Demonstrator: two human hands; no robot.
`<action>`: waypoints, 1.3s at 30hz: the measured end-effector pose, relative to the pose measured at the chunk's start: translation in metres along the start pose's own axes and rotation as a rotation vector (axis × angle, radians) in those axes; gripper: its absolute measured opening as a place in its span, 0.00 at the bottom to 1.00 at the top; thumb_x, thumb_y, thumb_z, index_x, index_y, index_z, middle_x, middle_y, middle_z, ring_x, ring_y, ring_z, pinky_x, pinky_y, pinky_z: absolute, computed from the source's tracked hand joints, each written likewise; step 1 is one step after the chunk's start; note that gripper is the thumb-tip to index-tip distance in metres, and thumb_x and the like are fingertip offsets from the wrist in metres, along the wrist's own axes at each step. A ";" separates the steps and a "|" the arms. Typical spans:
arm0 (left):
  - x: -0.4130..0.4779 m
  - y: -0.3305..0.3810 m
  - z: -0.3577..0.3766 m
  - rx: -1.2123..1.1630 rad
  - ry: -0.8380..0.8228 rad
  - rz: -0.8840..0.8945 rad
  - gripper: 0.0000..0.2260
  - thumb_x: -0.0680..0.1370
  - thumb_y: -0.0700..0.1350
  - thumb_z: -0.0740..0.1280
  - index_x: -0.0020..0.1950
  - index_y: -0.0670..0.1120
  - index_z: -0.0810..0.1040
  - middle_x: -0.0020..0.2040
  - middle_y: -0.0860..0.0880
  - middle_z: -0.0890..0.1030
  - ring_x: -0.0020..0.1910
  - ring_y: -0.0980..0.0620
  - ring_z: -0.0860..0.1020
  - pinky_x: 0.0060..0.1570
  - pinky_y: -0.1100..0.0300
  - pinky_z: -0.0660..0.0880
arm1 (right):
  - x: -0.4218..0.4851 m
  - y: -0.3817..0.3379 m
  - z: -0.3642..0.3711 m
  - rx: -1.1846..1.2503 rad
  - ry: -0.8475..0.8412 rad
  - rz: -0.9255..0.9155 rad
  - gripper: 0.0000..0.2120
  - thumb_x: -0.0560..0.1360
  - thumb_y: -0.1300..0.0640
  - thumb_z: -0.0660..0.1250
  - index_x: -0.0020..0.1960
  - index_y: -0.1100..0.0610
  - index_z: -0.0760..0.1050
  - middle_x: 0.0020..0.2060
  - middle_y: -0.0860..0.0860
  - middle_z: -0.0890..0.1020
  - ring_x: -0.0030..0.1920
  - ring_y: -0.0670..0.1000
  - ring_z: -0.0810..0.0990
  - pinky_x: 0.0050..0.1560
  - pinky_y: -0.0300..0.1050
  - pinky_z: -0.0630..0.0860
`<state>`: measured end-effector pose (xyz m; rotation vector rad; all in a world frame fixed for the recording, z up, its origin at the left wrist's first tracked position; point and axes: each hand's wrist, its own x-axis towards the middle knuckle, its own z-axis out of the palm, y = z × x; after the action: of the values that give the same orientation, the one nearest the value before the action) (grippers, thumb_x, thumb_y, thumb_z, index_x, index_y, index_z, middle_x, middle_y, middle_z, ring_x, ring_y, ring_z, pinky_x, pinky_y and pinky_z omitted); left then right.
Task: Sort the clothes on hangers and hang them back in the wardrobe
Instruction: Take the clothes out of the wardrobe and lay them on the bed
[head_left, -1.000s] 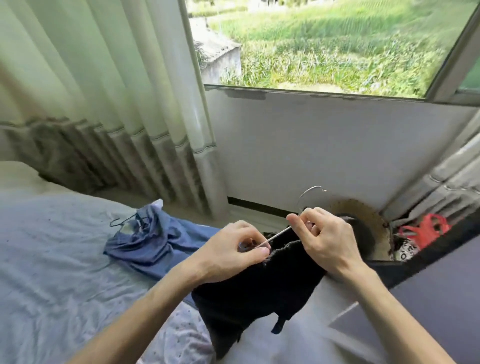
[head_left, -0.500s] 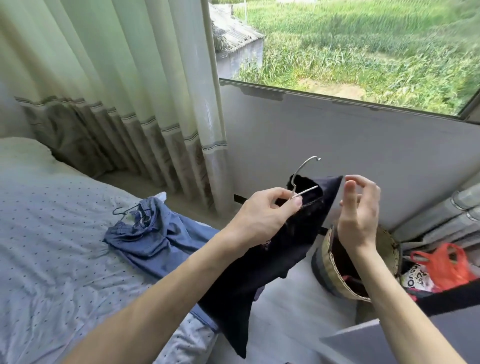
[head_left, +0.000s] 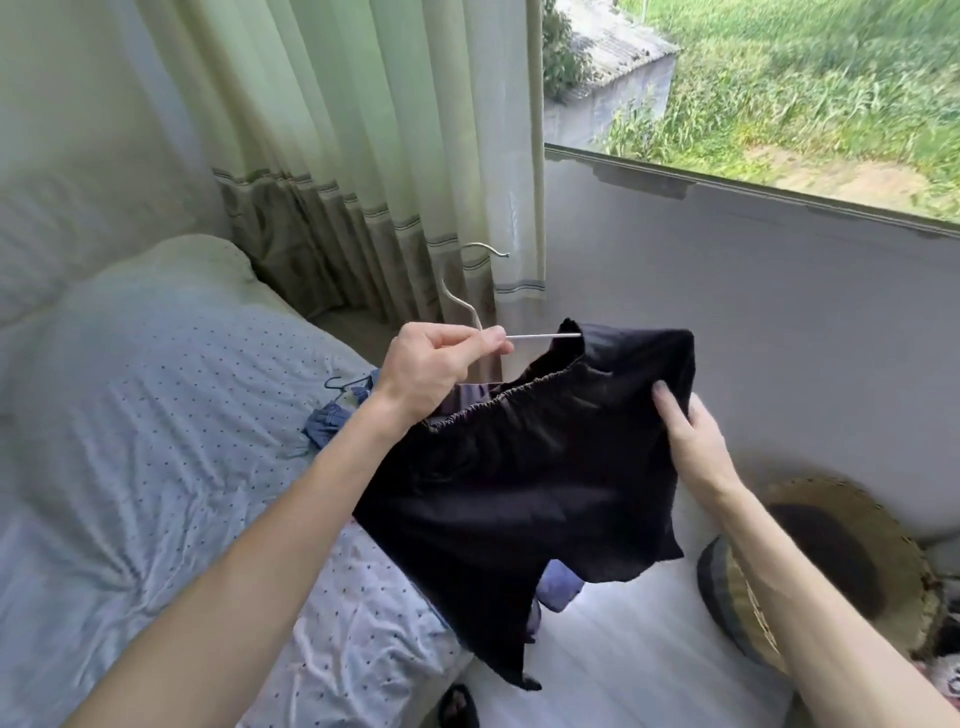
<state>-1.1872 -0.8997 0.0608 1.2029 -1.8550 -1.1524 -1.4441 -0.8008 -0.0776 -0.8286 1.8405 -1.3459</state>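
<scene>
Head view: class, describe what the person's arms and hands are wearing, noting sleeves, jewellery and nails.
Both arms are bare up to the frame edge: no sleeve shows on the left forearm or right forearm. The left hand and right hand wear no gloves, rings or watch. Visible nails are short and unpainted.

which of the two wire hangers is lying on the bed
The dark wire hanger beside the crumpled blue garment, lying on the dotted bedsheet. The silver metal hanger is held up by the left hand, threaded into the black garment.

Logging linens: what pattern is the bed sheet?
Pale blue bed sheet with small dark dots; head view.
</scene>
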 end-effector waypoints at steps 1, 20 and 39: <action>0.006 -0.011 -0.010 0.003 0.037 -0.014 0.10 0.77 0.54 0.71 0.42 0.52 0.88 0.25 0.48 0.62 0.29 0.51 0.65 0.42 0.57 0.67 | 0.004 0.002 0.010 -0.042 -0.017 0.014 0.26 0.74 0.30 0.61 0.52 0.52 0.77 0.49 0.46 0.83 0.51 0.48 0.81 0.58 0.52 0.76; 0.218 -0.264 -0.189 -0.129 0.210 -0.367 0.13 0.82 0.51 0.65 0.41 0.50 0.84 0.33 0.56 0.69 0.37 0.58 0.68 0.46 0.62 0.66 | 0.148 -0.018 0.286 -0.493 -0.252 0.190 0.15 0.79 0.42 0.62 0.56 0.52 0.75 0.53 0.49 0.82 0.55 0.52 0.79 0.52 0.47 0.71; 0.389 -0.578 -0.212 0.002 0.062 -0.740 0.09 0.83 0.47 0.63 0.52 0.47 0.82 0.51 0.49 0.77 0.50 0.50 0.73 0.50 0.59 0.68 | 0.176 0.172 0.442 -1.287 -0.846 0.239 0.38 0.77 0.40 0.59 0.81 0.50 0.47 0.81 0.50 0.48 0.80 0.54 0.50 0.76 0.54 0.57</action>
<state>-0.9427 -1.4425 -0.3582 1.9855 -1.3788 -1.4546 -1.1892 -1.1289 -0.3669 -1.4039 1.7985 0.5145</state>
